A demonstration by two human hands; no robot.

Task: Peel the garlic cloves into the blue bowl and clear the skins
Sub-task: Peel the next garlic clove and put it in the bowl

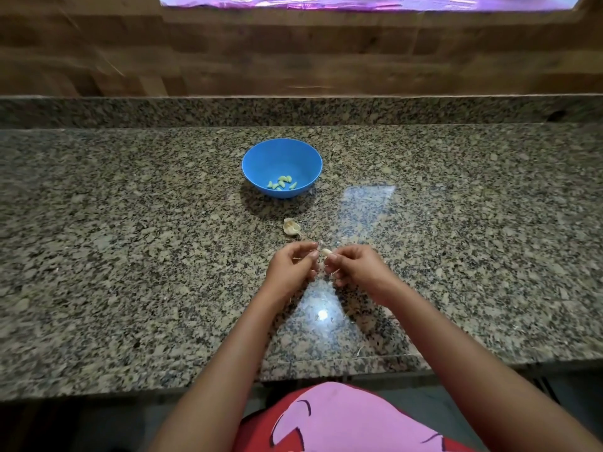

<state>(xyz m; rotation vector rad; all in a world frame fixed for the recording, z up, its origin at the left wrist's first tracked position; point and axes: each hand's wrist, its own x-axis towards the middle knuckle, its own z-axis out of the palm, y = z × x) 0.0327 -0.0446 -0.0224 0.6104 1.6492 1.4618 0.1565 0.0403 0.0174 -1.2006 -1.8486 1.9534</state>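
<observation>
A blue bowl (282,151) stands on the granite counter (130,239) and holds several peeled garlic cloves (282,183). Between the bowl and my hands lies a partial garlic bulb (291,227) with its papery skin on. My right hand (355,269) pinches a pale garlic clove (326,252) at its fingertips. My left hand (290,267) faces it, fingers curled, pinching a thin piece of skin (320,245) at the clove's tip. Both hands hover just above the counter, close together.
Small bits of garlic skin (359,350) lie scattered near the counter's front edge. A raised granite ledge (293,112) and a wooden wall (293,53) close off the back. Bright light glare (322,313) reflects off the counter below my hands.
</observation>
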